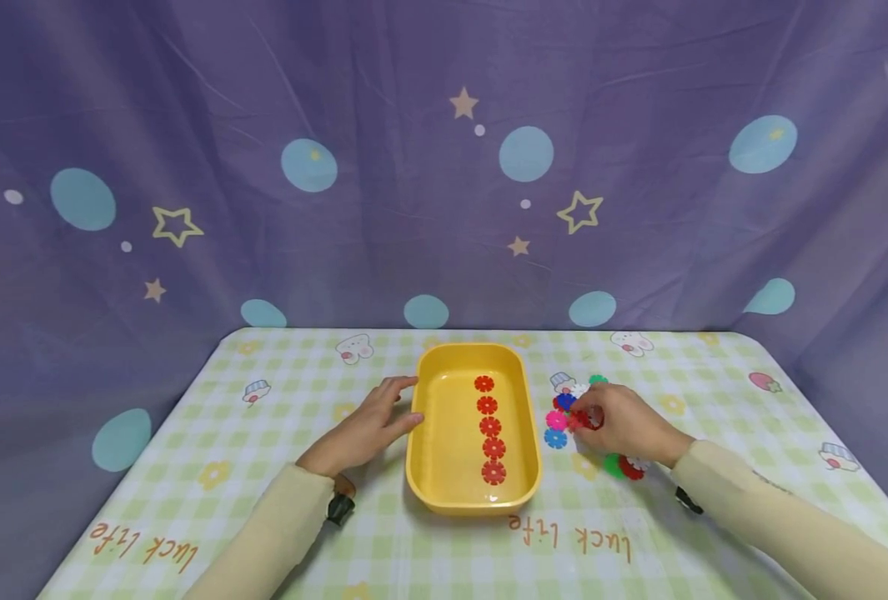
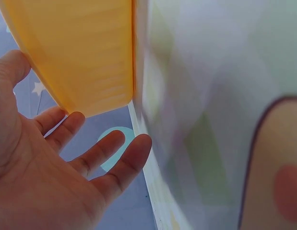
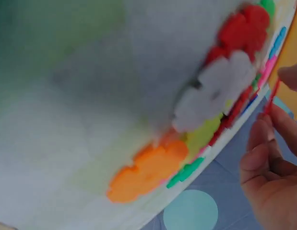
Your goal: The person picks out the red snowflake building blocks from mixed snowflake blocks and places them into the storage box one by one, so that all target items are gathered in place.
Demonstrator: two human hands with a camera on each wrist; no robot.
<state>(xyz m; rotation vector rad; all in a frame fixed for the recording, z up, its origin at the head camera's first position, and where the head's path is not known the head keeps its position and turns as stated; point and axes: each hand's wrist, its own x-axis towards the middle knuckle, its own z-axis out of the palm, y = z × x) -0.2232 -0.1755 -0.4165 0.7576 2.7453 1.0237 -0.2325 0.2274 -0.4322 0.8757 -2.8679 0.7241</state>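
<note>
A yellow plastic tray [image 1: 413, 467] stands mid-table with several red snowflake discs [image 1: 493, 448] lined up in a column along its right half. My left hand [image 1: 372, 425] rests at the tray's left rim, fingers spread and fairly straight; in the left wrist view its thumb and two fingertips meet the tray edge. Right of the tray, my right hand [image 1: 627, 423] is over a loose pile of coloured discs. Seen from the right wrist, a thin red snowflake disc [image 3: 272, 97] is pinched edge-on between thumb and finger.
Around the right hand lie blue [image 1: 555, 438], pink [image 1: 556, 419] and green [image 1: 613, 465] discs. White [image 3: 215, 91] and orange [image 3: 148, 171] ones show in the right wrist view. A checked cloth [image 1: 263, 450] covers the table, with a purple curtain [image 1: 413, 167] behind.
</note>
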